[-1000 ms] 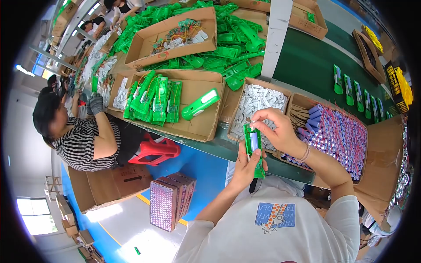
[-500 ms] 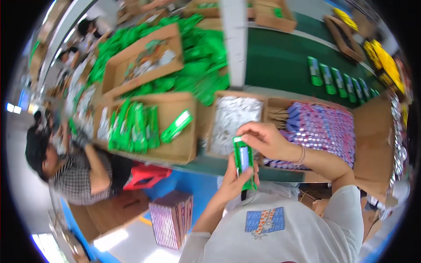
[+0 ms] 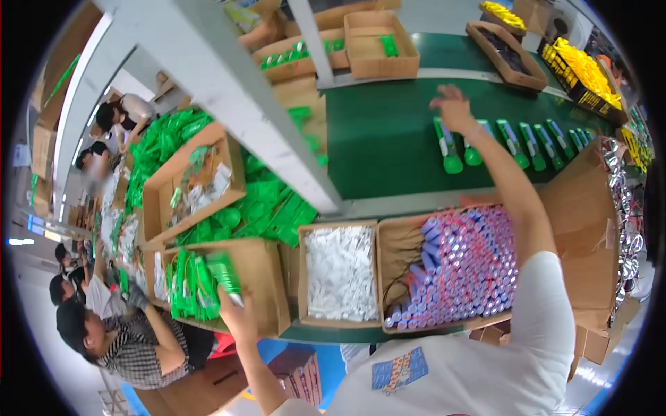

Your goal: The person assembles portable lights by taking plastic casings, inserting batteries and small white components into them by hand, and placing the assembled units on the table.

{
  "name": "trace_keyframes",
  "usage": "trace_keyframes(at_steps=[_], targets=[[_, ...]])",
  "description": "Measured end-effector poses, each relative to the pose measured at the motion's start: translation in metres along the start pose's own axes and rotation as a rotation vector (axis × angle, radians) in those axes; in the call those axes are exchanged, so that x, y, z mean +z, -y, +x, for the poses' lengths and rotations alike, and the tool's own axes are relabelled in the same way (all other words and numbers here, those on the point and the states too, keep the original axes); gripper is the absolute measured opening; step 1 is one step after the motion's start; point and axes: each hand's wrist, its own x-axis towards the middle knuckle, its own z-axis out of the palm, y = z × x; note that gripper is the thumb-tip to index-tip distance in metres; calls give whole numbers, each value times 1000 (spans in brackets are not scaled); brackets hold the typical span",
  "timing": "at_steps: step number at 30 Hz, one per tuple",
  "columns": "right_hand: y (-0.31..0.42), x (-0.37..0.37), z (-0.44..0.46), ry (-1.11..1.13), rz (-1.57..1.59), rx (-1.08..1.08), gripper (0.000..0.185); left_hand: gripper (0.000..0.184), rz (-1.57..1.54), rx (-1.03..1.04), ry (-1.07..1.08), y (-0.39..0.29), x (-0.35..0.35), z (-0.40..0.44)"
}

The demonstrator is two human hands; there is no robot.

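Note:
My left hand (image 3: 238, 315) is closed around the lower end of a green plastic casing (image 3: 222, 272), blurred by motion, over the cardboard tray on the left. Beside it in that tray, several similar green casings (image 3: 187, 284) stand in a packed row. Over the green work surface, my right hand (image 3: 454, 111) has its fingers spread and holds nothing. Just below its fingers lies a green casing with a lilac cell inside (image 3: 447, 147), at the left end of a row of such casings (image 3: 534, 147).
A box of white pieces (image 3: 340, 274) and a box of purple battery cells with red wires (image 3: 458, 270) stand before me. A metal post (image 3: 243, 90) slants across the left. A co-worker in a checked shirt (image 3: 149, 343) sits at left; yellow parts (image 3: 583, 73) lie far right.
My hands have parted: the right went forward to the row, the left to the tray and onto a casing. The casing both hands held is no longer between them. The view has shifted.

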Motion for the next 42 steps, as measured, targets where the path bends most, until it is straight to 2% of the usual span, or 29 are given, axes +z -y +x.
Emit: trace_keyframes(at_steps=[1,2,3,4,5,6,7,8,10,11,12,13,15,16,18,20,21,23,26,29,32,33,34,36,37,38,39,40,42], targets=[[17,-28,-5,-158,115,-28,25,30,-697,-121,-55,-25,-1,-13],[50,-79,-21,-198,311,-103,28,37,-1230,-280,9,-43,-7,-24],[83,-128,-43,-62,519,-240,32,46,-1275,-591,104,-66,-9,-49],[119,-169,-72,154,800,-369,37,51,-1369,-590,349,-68,15,-64],[161,-216,-107,326,1116,-374,43,50,-1154,-475,501,-88,40,-76],[196,-244,-138,102,959,-591,45,53,-1358,-487,707,-102,57,-86],[201,-245,-164,-26,724,-985,43,55,-1488,-610,742,-106,69,-97],[212,-249,-176,-191,746,-1295,38,57,-1619,-722,785,-109,79,-103],[207,-232,-204,77,1089,-1071,28,58,-1602,-659,696,-116,87,-115],[210,-239,-210,70,1081,-1071,28,59,-1578,-598,591,-118,88,-120],[213,-246,-216,448,1510,-572,23,59,-1577,-590,599,-115,92,-125],[216,-254,-218,811,1840,19,18,59,-1453,-424,621,-108,100,-129],[226,-273,-216,684,1694,-60,15,60,-1060,-69,603,-106,106,-143],[231,-280,-213,569,1543,-140,12,60,-1064,-63,620,-108,106,-146],[238,-275,-221,288,1308,-261,15,62,-768,156,531,-111,104,-153],[249,-270,-237,211,1292,-119,14,59,-803,107,586,-106,101,-151],[253,-268,-243,215,1289,-112,14,57,-816,81,609,-97,104,-150],[259,-265,-250,12,1156,-145,12,56,-807,50,640,-91,107,-151],[260,-272,-246,214,1341,12,12,56,-682,159,619,-94,104,-152],[261,-262,-248,187,1329,65,11,56,-609,284,573,-102,98,-149],[264,-264,-254,87,1217,67,13,56,-655,136,614,-101,94,-147],[265,-254,-262,-31,1070,-84,13,50,-687,78,579,-99,97,-148],[268,-251,-270,-27,1065,-83,13,50,-692,76,583,-99,96,-146],[269,-252,-281,-49,840,-371,14,41,-789,-167,685,-101,93,-140],[262,-247,-276,-44,930,-420,15,36,-736,16,616,-89,105,-145],[245,-246,-258,49,971,-513,14,36,-750,15,626,-90,103,-146],[222,-242,-235,146,1017,-605,14,37,-899,-133,697,-91,95,-145],[196,-224,-217,162,762,-556,12,38,-1041,-280,760,-91,90,-146],[161,-220,-208,295,329,-494,10,37,-1007,-164,710,-86,92,-150]])
